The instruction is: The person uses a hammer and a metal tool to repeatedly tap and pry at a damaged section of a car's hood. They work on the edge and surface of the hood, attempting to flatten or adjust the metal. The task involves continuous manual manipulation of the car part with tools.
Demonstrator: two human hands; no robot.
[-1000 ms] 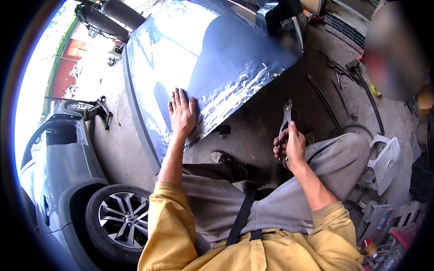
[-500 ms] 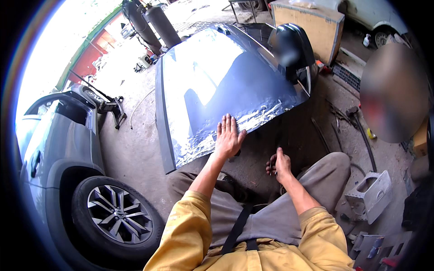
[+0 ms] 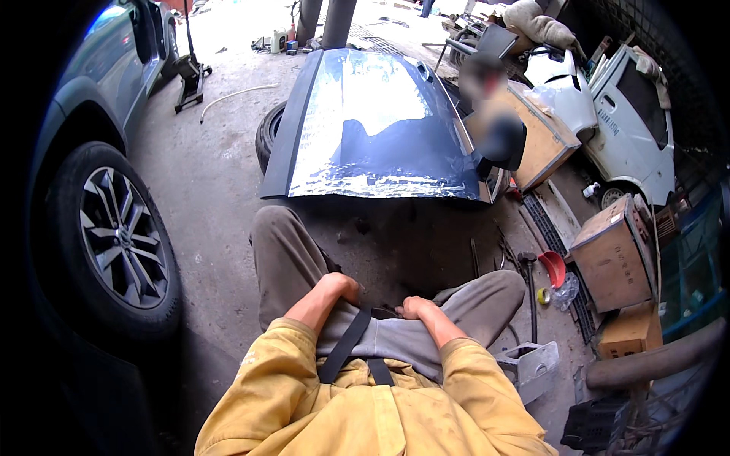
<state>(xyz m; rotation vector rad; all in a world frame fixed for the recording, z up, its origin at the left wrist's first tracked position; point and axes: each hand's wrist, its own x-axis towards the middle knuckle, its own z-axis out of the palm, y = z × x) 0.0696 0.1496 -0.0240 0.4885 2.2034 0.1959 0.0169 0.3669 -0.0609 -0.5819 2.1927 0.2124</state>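
Car door [image 3: 372,125], dark blue and glossy, lies flat on the concrete at twelve o'clock from the seated person, propped on a tyre [image 3: 268,133] at its ten o'clock corner, its near edge just beyond the knees. Neither hand touches it. The left hand [image 3: 340,287] rests curled against the inner left thigh; the right hand [image 3: 414,307] rests on the lap, fingers folded under. Neither shows anything gripped, though the palms are hidden.

Judgement: any reach to the panel is best made with flat palms on the near edge, weight kept low, as the tyre support could let the door rock.

Room: open floor lies at nine to eleven o'clock, bounded by a parked car's wheel [image 3: 122,239]. At three o'clock the way is crowded by a wooden crate [image 3: 616,254], a red funnel [image 3: 553,267] and long tools [image 3: 528,292] on the ground. Another person [image 3: 494,114] stands at the door's far right corner.
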